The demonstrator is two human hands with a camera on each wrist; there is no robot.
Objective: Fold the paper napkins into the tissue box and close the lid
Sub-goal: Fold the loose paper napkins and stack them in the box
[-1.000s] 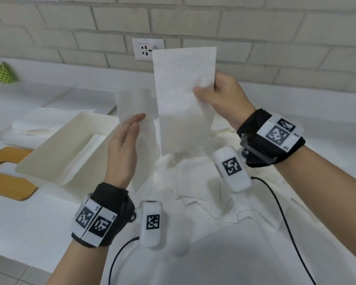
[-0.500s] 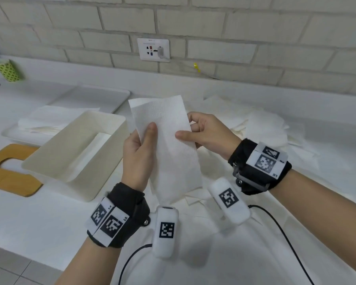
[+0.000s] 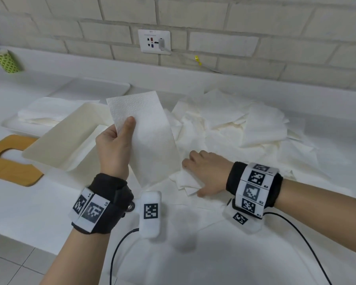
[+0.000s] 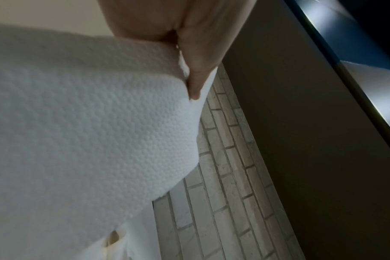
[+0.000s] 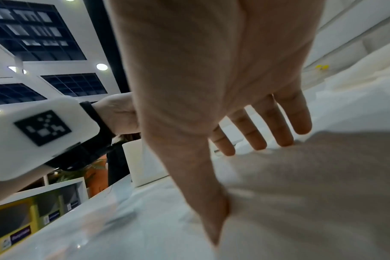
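My left hand (image 3: 125,130) holds a folded white napkin (image 3: 150,140) upright, thumb on its front and fingers behind it; the left wrist view shows the same pinch (image 4: 196,73) on the embossed napkin (image 4: 89,132). The cream tissue box (image 3: 62,140) stands open just left of that hand, with white paper inside. Its wooden lid (image 3: 10,161), with a slot, lies flat at the far left. My right hand (image 3: 195,173) rests with straight fingers on a loose napkin (image 3: 185,184) at the near edge of the napkin pile (image 3: 245,128); fingers and thumb (image 5: 214,219) touch paper.
A white tray (image 3: 10,126) with stacked folded napkins sits behind the box. A green cup (image 3: 6,60) stands at the back left, a wall socket (image 3: 154,41) on the brick wall. The counter's front edge runs along the lower left. Black cables trail from both wrists.
The napkin came down from in front of the wall. My right hand let go of it and dropped onto the pile; my left hand now holds it alone.
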